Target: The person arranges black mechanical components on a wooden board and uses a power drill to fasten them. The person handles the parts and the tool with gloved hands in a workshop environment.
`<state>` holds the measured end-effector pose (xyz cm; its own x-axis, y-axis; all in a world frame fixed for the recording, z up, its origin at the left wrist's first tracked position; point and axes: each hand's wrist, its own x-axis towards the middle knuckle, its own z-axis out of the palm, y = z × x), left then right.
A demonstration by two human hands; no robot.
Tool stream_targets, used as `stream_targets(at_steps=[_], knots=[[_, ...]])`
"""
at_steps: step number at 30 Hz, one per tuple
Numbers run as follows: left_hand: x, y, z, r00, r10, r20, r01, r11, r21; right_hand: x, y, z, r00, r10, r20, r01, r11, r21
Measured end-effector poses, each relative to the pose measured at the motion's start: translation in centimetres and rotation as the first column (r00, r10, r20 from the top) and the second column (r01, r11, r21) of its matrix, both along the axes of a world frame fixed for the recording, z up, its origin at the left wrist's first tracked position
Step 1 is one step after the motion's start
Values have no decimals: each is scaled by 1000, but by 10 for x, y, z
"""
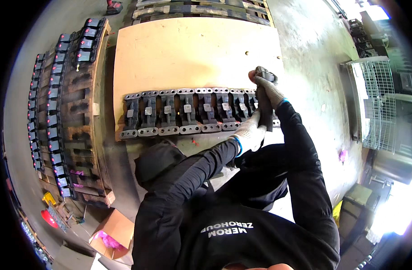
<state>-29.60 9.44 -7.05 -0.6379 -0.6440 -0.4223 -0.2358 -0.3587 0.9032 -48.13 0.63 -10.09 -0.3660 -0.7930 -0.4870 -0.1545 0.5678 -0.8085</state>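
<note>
Right hand [271, 89], gloved, closed around the far end of a dark metal part [264, 107]. Left hand [251, 131], also gloved, placed at the near end of the same part; its fingers are partly hidden, but the hand appears closed on it. Part sits over the right end of the row, long side running away from the body, grey far end projecting past the right hand. Cannot tell whether the part touches the row beneath.

Row [187, 118]: similar dark links set side by side along the near edge of a tan board [188, 54]. Each link has paired holes in its end plates; most show a pale square tag at mid-length. Rightmost links partly covered by hands and part. Two small brown round spots on the board toward its right side; too small to identify.

Beyond the board, a slatted pallet [201, 10] and, to its left, a red tool [113, 7] on the floor. Left of the board, a second pallet [75, 130] bearing chains [55, 118] of dark blocks with red dots. Lower left, an open carton [120, 225] with pink plastic [108, 240] inside. Right side, well apart from the board: a wire cage [378, 101].
</note>
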Motion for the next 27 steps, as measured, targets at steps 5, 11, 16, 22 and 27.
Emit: stream_targets(at_steps=[5,11,16,22,27], knots=[[-7,4,-28,998,-10,-59,19,989,145,-6,1,-43,998,57,-33,-51,986,161],[-29,19,-47,999,54,1,-53,981,188,-1,5,-51,987,120,-103,-92,966,242],[-38,15,-49,979,169,-116,-126,941,314,-24,1,-86,974,155,-164,-97,944,317],[-40,13,-62,995,85,-46,-77,987,141,0,-10,-65,954,282,-100,-237,917,321],[-47,-1,-60,997,61,-38,-48,955,292,-25,-11,-93,963,178,-205,-105,941,323]])
